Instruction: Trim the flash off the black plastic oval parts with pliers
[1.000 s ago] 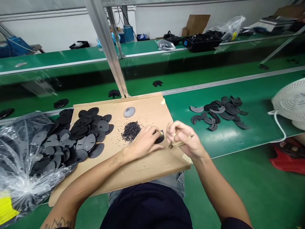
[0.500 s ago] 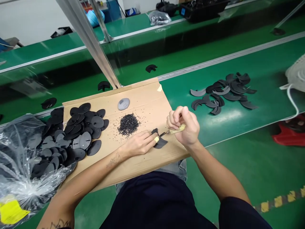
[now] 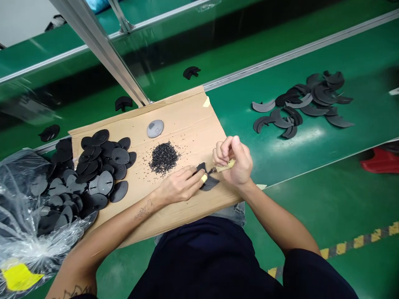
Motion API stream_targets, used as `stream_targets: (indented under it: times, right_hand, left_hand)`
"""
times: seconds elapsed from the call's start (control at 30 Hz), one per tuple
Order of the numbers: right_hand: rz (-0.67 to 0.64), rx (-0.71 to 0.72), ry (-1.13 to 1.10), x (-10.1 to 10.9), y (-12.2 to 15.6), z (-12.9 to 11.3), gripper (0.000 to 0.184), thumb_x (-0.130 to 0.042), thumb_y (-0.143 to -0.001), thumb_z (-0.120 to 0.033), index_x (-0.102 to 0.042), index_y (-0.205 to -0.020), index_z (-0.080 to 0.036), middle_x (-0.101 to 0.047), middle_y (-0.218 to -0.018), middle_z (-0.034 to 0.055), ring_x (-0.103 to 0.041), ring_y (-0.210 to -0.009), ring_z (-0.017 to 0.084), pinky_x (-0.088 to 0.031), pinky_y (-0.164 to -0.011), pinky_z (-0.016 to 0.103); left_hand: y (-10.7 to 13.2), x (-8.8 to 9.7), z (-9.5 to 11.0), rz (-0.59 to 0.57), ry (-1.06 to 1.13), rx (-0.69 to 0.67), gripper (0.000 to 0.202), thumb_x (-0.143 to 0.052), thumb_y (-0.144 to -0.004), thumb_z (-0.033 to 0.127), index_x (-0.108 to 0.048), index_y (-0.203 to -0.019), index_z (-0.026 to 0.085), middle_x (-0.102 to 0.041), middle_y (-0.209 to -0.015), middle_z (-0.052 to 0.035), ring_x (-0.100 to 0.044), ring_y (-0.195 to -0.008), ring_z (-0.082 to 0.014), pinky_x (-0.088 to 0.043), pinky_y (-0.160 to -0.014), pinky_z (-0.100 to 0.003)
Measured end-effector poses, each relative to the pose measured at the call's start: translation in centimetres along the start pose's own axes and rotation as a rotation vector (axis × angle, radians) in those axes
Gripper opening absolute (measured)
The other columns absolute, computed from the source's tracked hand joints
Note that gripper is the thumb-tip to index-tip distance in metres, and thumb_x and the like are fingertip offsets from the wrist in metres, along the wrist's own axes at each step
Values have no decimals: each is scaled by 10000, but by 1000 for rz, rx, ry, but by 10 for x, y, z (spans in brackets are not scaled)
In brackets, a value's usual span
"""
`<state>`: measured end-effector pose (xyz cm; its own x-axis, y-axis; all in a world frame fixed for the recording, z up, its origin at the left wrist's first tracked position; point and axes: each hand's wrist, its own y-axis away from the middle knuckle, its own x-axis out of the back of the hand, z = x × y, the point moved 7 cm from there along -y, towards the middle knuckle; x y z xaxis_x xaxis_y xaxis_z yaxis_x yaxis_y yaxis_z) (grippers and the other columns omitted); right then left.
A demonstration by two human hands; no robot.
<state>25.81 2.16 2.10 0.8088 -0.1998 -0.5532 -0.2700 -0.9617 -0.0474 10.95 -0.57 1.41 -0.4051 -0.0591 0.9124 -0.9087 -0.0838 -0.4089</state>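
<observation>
On the cardboard sheet (image 3: 183, 110), the fingers of my left hand (image 3: 181, 185) press down on a dark curved piece (image 3: 210, 184) and hold it near the front edge. Yellow tape wraps one of those fingers. Closed around a small tool with a yellow-wrapped handle (image 3: 227, 166) is my right hand (image 3: 238, 162). The tool's short dark tip meets the curved piece beside my left fingertips; its exact shape is too small to tell. Behind my left hand lies a heap of small black scraps (image 3: 164, 158).
Many black discs (image 3: 120, 155) are piled at the left, some by a clear plastic bag (image 3: 18, 203). A grey disc (image 3: 155, 128) lies behind the scraps. Curved black pieces (image 3: 322, 95) are heaped on the green surface at right. A metal post (image 3: 102, 47) rises behind the cardboard.
The camera view has tilted down and shifted slightly. Both hands keep their holds; the tool's tip now sits closer in against the curved piece, with less metal showing.
</observation>
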Motion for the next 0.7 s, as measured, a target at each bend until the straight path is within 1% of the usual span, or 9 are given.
stream_targets:
  times: [0.1, 0.27, 0.33, 0.4, 0.5, 0.6, 0.7]
  right_hand:
    - [-9, 15, 0, -1, 0, 1, 571, -628, -886, -674, -462, -598, -211, -303, -523, -73, -268, -431, 67, -215, -427, 251]
    - [-57, 52, 61, -6, 4, 3, 556, -588, -937, -629, -468, -593, -210, -310, -529, -67, -267, -436, 70, -204, -436, 261]
    - [-78, 60, 101, -7, 7, 5, 549, -574, -950, -616, -457, -592, -217, -316, -529, -61, -270, -443, 78, -213, -441, 270]
    - [-122, 93, 158, -10, 10, 7, 548, -576, -953, -600, -448, -578, -221, -329, -529, -50, -289, -455, 88, -225, -446, 280]
    - [-159, 147, 184, -14, 14, 8, 553, -590, -956, -572, -436, -557, -222, -324, -519, -47, -297, -453, 90, -227, -449, 284]
    - [-64, 141, 112, -7, 14, 9, 568, -573, -958, -594, -410, -557, -225, -286, -502, -64, -260, -427, 79, -218, -445, 278]
    - [3, 138, 96, -3, 14, 8, 592, -571, -937, -643, -397, -552, -228, -280, -494, -70, -243, -410, 74, -216, -430, 271]
  left_hand:
    - [-2, 2, 0, 1, -4, 1, 227, -456, -1028, 149, -557, -1230, 131, -745, -1177, -135, -726, -1046, -220, -600, -976, -400]
    - [-6, 5, 5, -13, -33, -26, 177, -470, -1021, 141, -600, -1134, 103, -754, -1137, -150, -733, -942, -220, -604, -819, -351]
    - [-8, 5, 6, -17, -15, -14, 170, -478, -1018, 138, -615, -1111, 102, -751, -1148, -158, -734, -928, -222, -597, -786, -342]
    - [-11, 3, 6, -18, 8, 10, 188, -479, -1018, 142, -620, -1137, 108, -746, -1169, -164, -739, -927, -226, -596, -775, -346]
    - [-12, -2, 3, -9, 59, -7, 224, -493, -1017, 150, -615, -1199, 105, -748, -1166, -170, -744, -969, -243, -611, -833, -376]
    - [-8, -9, -5, 7, 196, -38, 237, -489, -1026, 150, -614, -1227, 135, -749, -1188, -144, -733, -1056, -229, -609, -938, -395]
    - [-7, -9, -16, 73, 281, -14, 235, -484, -1027, 128, -629, -1208, 162, -749, -1206, -117, -735, -1064, -195, -617, -952, -380]
